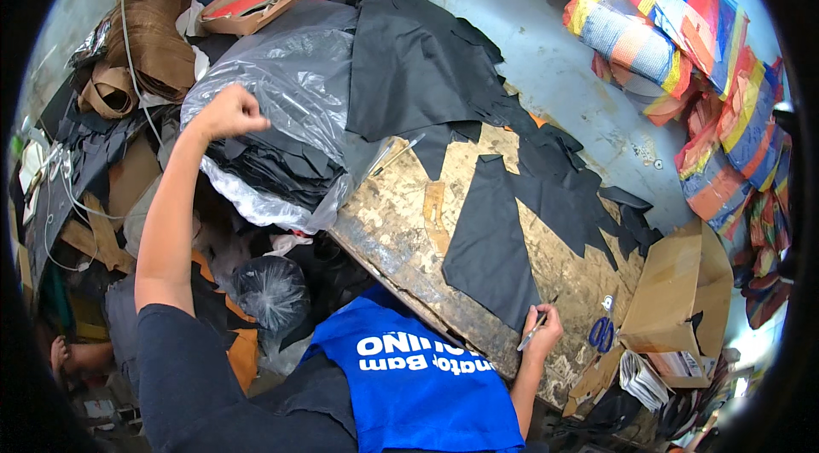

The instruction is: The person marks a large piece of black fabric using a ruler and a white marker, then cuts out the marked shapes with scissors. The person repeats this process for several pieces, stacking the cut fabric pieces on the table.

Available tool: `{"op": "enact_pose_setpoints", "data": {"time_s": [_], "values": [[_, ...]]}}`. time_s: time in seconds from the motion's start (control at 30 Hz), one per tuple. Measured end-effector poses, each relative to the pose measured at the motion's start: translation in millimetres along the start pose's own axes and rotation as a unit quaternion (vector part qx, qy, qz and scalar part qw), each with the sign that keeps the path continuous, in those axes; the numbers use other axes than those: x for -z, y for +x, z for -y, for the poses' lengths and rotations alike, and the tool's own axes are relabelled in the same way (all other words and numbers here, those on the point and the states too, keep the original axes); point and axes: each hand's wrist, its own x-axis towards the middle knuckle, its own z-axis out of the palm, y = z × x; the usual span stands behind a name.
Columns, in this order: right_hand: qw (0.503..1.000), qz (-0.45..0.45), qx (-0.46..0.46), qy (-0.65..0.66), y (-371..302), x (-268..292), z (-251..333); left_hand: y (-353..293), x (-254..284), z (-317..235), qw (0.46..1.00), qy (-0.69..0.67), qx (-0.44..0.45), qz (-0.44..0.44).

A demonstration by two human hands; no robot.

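Note:
In my right hand (546, 332) is a slim pen (530, 337), gripped between closed fingers at the near corner of a black sheet of leather-like material (490, 244). This piece lies flat and tapered on the worn wooden board (401, 257). My left hand (229, 113) is raised over a clear plastic bag (281, 60) on the left, its fingers curled in. What they hold, if anything, is hidden. Folded black pieces (277, 165) show at the bag's mouth. A small tan pattern piece (435, 216) lies left of the black sheet.
Scissors with blue handles (601, 332) lie right of my right hand, beside an open cardboard box (674, 299). More black material (418, 60) covers the board's far side. Colourful striped sacks (674, 18) are at far right. Brown rolled material (149, 35) is piled at far left.

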Motion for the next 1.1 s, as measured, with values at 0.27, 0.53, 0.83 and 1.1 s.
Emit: {"op": "enact_pose_setpoints", "data": {"time_s": [0.27,0.53,0.83,1.1], "values": [[1.000,0.005,0.004,-0.008,-0.1,0.3,1.4,30.9,-24.0,2.0,0.993,0.038,-0.050,-0.103],[1.000,0.001,0.001,0.005,0.4,-0.3,1.5,49.6,-4.6,18.0,0.997,-0.058,-0.026,-0.046],[1.000,0.006,-0.002,-0.005,0.9,0.0,1.0,68.8,13.1,25.4,0.997,-0.038,0.028,0.069],[1.000,0.009,-0.022,-0.010,0.9,0.0,1.6,83.9,23.1,16.6,0.994,0.049,0.039,0.093]]}}
